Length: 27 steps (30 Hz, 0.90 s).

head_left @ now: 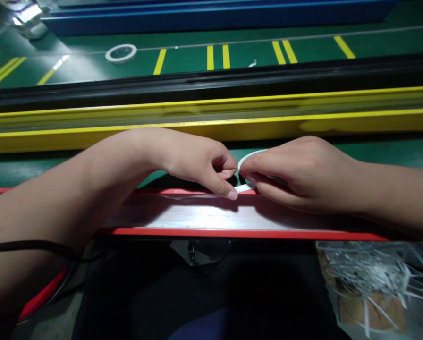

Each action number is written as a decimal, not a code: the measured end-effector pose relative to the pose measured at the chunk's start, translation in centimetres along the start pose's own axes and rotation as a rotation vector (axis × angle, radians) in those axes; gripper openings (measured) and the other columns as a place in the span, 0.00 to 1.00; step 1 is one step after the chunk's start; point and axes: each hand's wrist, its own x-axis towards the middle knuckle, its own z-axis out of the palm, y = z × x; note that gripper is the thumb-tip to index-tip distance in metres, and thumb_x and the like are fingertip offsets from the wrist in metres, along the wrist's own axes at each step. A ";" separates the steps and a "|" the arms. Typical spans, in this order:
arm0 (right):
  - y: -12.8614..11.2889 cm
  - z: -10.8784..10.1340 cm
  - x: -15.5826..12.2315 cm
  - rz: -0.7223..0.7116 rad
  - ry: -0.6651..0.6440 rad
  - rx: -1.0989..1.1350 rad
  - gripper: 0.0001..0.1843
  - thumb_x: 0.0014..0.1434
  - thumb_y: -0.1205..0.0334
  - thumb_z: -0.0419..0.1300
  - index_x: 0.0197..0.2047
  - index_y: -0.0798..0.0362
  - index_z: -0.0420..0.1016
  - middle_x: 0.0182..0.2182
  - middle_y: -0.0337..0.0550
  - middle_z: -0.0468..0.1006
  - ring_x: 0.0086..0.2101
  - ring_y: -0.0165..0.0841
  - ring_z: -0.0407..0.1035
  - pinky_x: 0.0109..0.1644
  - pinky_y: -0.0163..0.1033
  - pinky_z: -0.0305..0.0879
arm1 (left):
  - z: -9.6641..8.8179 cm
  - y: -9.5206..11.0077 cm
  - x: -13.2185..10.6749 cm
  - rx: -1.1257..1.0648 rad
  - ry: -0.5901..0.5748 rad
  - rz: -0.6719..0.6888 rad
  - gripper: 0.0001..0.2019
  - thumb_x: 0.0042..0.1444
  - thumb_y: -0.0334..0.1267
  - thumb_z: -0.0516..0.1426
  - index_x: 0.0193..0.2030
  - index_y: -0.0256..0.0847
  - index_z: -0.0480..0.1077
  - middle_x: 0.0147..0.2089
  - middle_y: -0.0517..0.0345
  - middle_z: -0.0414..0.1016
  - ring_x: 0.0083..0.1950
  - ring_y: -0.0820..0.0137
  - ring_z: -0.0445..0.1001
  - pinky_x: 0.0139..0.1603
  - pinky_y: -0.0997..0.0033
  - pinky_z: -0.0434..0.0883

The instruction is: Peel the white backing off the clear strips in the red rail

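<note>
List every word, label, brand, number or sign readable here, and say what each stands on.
Nothing is readable: the white tape roll, the red-edged metal strip, the yellow rail and the green floor with yellow stripes show no legible text.

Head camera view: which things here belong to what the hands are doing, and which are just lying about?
In use:
right hand holding a white tape roll
left hand at the tape strip
red-edged metal bar under the strip

Lying about:
white ring on the green floor
shredded white strips
</note>
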 end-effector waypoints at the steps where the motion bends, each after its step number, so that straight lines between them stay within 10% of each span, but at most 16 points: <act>1: 0.0 0.0 0.0 -0.003 0.006 -0.010 0.12 0.71 0.59 0.53 0.46 0.54 0.77 0.33 0.44 0.78 0.27 0.30 0.61 0.34 0.37 0.49 | 0.0 -0.1 0.0 -0.001 -0.019 0.004 0.21 0.55 0.60 0.62 0.32 0.42 0.72 0.27 0.61 0.66 0.27 0.71 0.61 0.28 0.70 0.57; 12: -0.3 0.5 -1.3 -0.228 0.135 -0.276 0.17 0.75 0.60 0.49 0.61 0.51 0.71 0.32 0.40 0.77 0.28 0.30 0.64 0.33 0.38 0.51 | -0.6 0.0 -0.9 -0.115 -0.111 0.073 0.22 0.52 0.60 0.66 0.31 0.42 0.70 0.29 0.59 0.71 0.30 0.69 0.66 0.31 0.70 0.65; 27: -0.4 -0.6 -1.5 -0.463 0.091 -0.151 0.13 0.75 0.64 0.46 0.51 0.55 0.72 0.31 0.40 0.74 0.30 0.32 0.65 0.38 0.42 0.59 | -0.3 -0.2 -0.7 -0.153 -0.157 0.029 0.18 0.50 0.50 0.68 0.32 0.42 0.68 0.27 0.64 0.66 0.28 0.72 0.62 0.30 0.71 0.60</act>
